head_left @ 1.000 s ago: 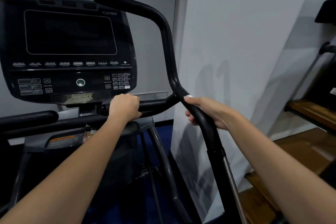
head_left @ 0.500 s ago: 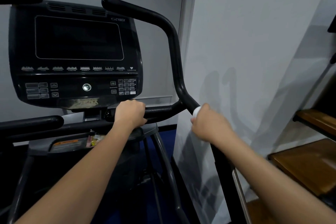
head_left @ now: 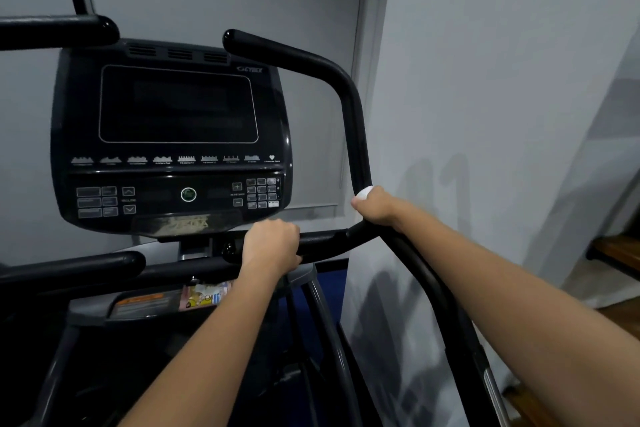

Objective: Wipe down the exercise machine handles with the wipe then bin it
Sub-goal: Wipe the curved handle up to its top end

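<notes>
- grey walls (head_left: 485,45) close in behind a black exercise machine, its dark console (head_left: 173,135) facing the camera.
- left hand (head_left: 272,244) grips the short horizontal handle (head_left: 322,242) just below the console, fingers curled over it.
- right hand (head_left: 375,206) is wrapped around the tall curved handle (head_left: 353,121) just above where it joins the horizontal one.
- a white wipe (head_left: 364,192) peeks out at the top of the right fist, pressed against that curved handle.
- wooden steps (head_left: 620,253) show at the far right.
</notes>
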The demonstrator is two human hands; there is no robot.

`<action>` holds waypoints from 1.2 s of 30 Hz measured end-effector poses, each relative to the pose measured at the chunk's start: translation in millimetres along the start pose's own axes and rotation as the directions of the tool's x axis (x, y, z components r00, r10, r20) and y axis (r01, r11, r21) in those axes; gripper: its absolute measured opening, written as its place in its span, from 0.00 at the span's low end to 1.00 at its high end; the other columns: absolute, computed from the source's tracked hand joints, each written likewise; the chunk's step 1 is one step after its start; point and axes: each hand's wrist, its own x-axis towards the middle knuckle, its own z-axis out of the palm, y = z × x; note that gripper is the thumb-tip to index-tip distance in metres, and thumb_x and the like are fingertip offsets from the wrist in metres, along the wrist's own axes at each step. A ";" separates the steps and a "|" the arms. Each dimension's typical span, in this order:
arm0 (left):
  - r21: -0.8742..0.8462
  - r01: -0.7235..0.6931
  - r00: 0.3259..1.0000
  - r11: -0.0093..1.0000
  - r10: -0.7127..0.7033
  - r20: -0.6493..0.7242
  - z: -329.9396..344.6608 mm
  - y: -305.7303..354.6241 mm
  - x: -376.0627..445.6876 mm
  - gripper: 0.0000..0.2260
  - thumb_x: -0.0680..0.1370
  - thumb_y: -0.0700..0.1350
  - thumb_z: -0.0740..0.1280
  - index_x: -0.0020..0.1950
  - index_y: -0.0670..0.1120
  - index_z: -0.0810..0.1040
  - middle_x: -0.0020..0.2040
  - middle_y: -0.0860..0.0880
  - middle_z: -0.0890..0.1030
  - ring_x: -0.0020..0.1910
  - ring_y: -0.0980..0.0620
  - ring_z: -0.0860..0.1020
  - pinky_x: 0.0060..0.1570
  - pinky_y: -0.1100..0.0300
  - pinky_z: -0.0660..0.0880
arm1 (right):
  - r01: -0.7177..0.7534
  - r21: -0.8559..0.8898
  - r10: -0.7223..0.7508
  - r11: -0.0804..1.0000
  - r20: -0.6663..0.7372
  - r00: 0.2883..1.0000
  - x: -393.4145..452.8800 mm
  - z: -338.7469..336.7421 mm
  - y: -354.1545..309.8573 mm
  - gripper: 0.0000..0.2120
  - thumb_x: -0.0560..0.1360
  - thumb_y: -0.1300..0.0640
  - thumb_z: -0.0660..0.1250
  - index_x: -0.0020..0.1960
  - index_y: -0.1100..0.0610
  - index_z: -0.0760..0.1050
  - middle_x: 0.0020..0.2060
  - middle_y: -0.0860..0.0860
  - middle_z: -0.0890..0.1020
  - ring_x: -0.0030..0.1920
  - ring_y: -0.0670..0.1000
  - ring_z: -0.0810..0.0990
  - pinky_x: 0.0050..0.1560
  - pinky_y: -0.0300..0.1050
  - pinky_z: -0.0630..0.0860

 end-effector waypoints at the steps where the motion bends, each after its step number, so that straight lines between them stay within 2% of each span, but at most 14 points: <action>1: -0.004 -0.002 1.000 1.000 0.002 -0.001 -0.7 -0.2 -0.4 0.13 0.77 0.55 0.70 0.57 0.49 0.80 0.51 0.49 0.84 0.50 0.45 0.83 0.44 0.54 0.74 | 0.031 0.006 -0.031 1.000 -0.001 1.000 -1.0 -1.5 1.9 0.09 0.83 0.59 0.56 0.52 0.62 0.72 0.50 0.55 0.75 0.53 0.56 0.74 0.56 0.46 0.70; 2: -0.008 -0.006 1.000 1.000 0.006 -0.001 -1.6 -0.4 -0.9 0.14 0.77 0.55 0.70 0.57 0.49 0.80 0.51 0.48 0.84 0.51 0.45 0.83 0.45 0.54 0.74 | 0.048 -0.015 -0.048 0.999 0.008 0.999 -5.5 -3.1 3.0 0.08 0.83 0.60 0.56 0.49 0.61 0.71 0.46 0.54 0.73 0.51 0.56 0.75 0.52 0.46 0.70; 4: -0.007 -0.016 1.000 1.000 0.016 0.002 -2.9 0.5 -0.8 0.14 0.77 0.55 0.70 0.58 0.49 0.80 0.52 0.48 0.84 0.52 0.45 0.82 0.45 0.54 0.73 | 0.058 -0.108 -0.052 0.992 0.055 0.997 -18.5 -6.3 6.3 0.07 0.83 0.61 0.55 0.53 0.62 0.70 0.45 0.54 0.72 0.49 0.55 0.76 0.51 0.46 0.72; 7: -0.018 -0.018 1.000 1.000 0.018 0.014 -4.2 -1.3 -2.2 0.13 0.77 0.55 0.70 0.56 0.48 0.81 0.51 0.48 0.84 0.51 0.45 0.83 0.45 0.54 0.75 | 0.069 -0.229 -0.048 0.971 0.096 0.994 -35.6 -8.1 18.4 0.06 0.82 0.60 0.54 0.50 0.59 0.68 0.44 0.54 0.74 0.45 0.55 0.74 0.40 0.45 0.70; 10: -0.027 -0.019 1.000 0.999 0.019 0.020 -3.5 -1.9 -2.2 0.13 0.77 0.55 0.71 0.56 0.48 0.81 0.51 0.48 0.84 0.51 0.45 0.83 0.45 0.54 0.76 | 0.049 -0.286 -0.028 0.957 0.075 0.997 -45.4 -6.3 35.4 0.12 0.82 0.55 0.55 0.59 0.61 0.70 0.54 0.57 0.77 0.54 0.58 0.77 0.50 0.47 0.70; 12: -0.035 -0.017 1.000 0.999 0.017 0.009 -2.8 -1.5 -2.2 0.13 0.77 0.54 0.71 0.56 0.48 0.81 0.51 0.48 0.84 0.51 0.45 0.83 0.45 0.55 0.76 | 0.044 -0.286 -0.030 0.957 0.054 0.998 -45.5 -3.1 39.3 0.13 0.83 0.53 0.55 0.60 0.61 0.70 0.54 0.56 0.77 0.55 0.58 0.77 0.51 0.47 0.70; 14: -0.051 -0.019 1.000 0.998 0.019 0.004 -1.3 -1.6 -2.1 0.12 0.77 0.54 0.71 0.56 0.48 0.80 0.51 0.48 0.84 0.50 0.45 0.83 0.44 0.55 0.75 | 0.022 -0.300 -0.012 0.954 0.036 0.999 -36.4 -0.6 37.0 0.11 0.84 0.53 0.55 0.53 0.59 0.70 0.49 0.55 0.77 0.51 0.57 0.76 0.47 0.46 0.69; 17: -0.069 -0.017 1.000 0.997 0.017 0.001 1.6 -1.7 -0.5 0.12 0.76 0.53 0.71 0.56 0.48 0.81 0.51 0.48 0.84 0.51 0.45 0.82 0.45 0.54 0.75 | 0.000 -0.315 -0.003 0.949 -0.008 1.000 -20.7 1.4 23.5 0.16 0.84 0.53 0.55 0.38 0.55 0.65 0.37 0.51 0.70 0.48 0.56 0.72 0.48 0.45 0.67; 20: -0.083 -0.009 1.000 0.996 0.008 -0.006 5.1 -1.3 1.7 0.12 0.76 0.52 0.71 0.57 0.50 0.82 0.51 0.49 0.83 0.51 0.46 0.82 0.46 0.54 0.76 | 0.014 -0.219 -0.015 0.976 -0.006 1.000 3.7 3.8 13.0 0.18 0.85 0.54 0.56 0.36 0.53 0.63 0.36 0.51 0.70 0.48 0.55 0.71 0.49 0.45 0.67; 22: -0.080 -0.019 1.000 0.997 0.018 -0.004 7.3 -0.3 3.9 0.12 0.76 0.52 0.71 0.58 0.51 0.82 0.50 0.49 0.83 0.50 0.46 0.82 0.45 0.54 0.77 | 0.030 -0.087 -0.035 0.996 -0.053 0.998 19.5 6.4 7.6 0.16 0.84 0.53 0.57 0.38 0.55 0.66 0.42 0.54 0.73 0.48 0.55 0.71 0.48 0.45 0.67; 25: -0.094 -0.030 0.999 0.995 0.031 0.012 9.1 -2.5 9.5 0.14 0.76 0.54 0.71 0.60 0.53 0.81 0.49 0.50 0.84 0.49 0.46 0.83 0.45 0.55 0.76 | 0.069 0.122 -0.049 0.990 -0.159 0.986 42.1 12.2 3.4 0.12 0.84 0.53 0.59 0.56 0.62 0.69 0.46 0.55 0.74 0.47 0.54 0.73 0.49 0.47 0.70; 27: -0.119 -0.046 0.997 0.992 0.054 0.063 6.9 -5.8 12.6 0.14 0.75 0.54 0.70 0.59 0.52 0.81 0.48 0.50 0.83 0.47 0.47 0.82 0.45 0.55 0.76 | 0.144 0.228 -0.092 0.963 -0.226 0.970 51.8 11.6 -2.2 0.12 0.84 0.54 0.59 0.60 0.62 0.65 0.43 0.52 0.74 0.44 0.51 0.75 0.49 0.49 0.73; 31: -0.255 -0.023 0.959 0.967 0.093 0.266 -9.0 -13.2 19.6 0.13 0.73 0.55 0.72 0.53 0.49 0.82 0.46 0.50 0.81 0.43 0.48 0.78 0.45 0.54 0.78 | 0.350 0.222 -0.267 0.910 -0.332 0.905 68.4 -8.6 -24.4 0.10 0.84 0.55 0.57 0.48 0.60 0.63 0.36 0.51 0.70 0.34 0.48 0.70 0.44 0.45 0.67; 36: -0.343 0.060 0.919 0.937 0.082 0.385 -24.0 -12.3 21.0 0.12 0.71 0.55 0.72 0.47 0.48 0.82 0.36 0.52 0.79 0.34 0.51 0.78 0.43 0.54 0.82 | 0.416 0.316 -0.287 0.853 -0.380 0.879 87.0 -43.6 -61.5 0.16 0.84 0.51 0.59 0.63 0.61 0.62 0.45 0.48 0.73 0.43 0.45 0.74 0.47 0.43 0.69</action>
